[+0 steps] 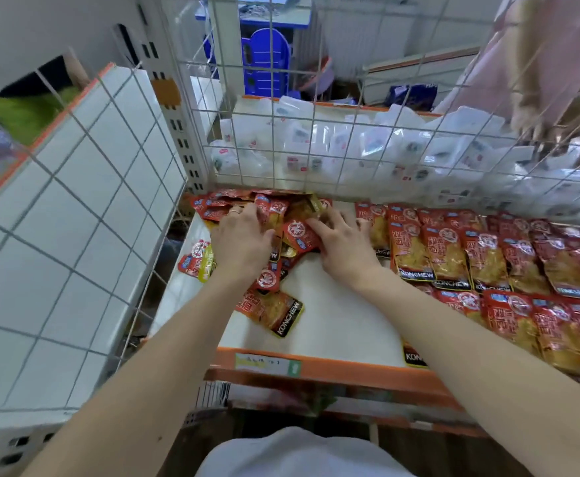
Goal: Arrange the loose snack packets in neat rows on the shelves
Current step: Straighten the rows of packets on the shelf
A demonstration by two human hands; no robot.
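Note:
A loose heap of red and yellow snack packets (292,215) lies at the back left of the white shelf (337,318). My left hand (240,242) lies palm down on the heap's left part, a ring on one finger. My right hand (345,246) rests on the heap's right side, fingers spread and touching packets. One packet (275,313) lies alone near the front, two more (197,258) at the left edge. To the right, the same packets stand in overlapping neat rows (488,263).
A wire grid (316,146) closes the shelf's back; white packets (402,146) fill the shelf behind it. A second wire panel (85,201) stands at the left over white shelving. An orange rail with a price label (268,364) runs along the front edge.

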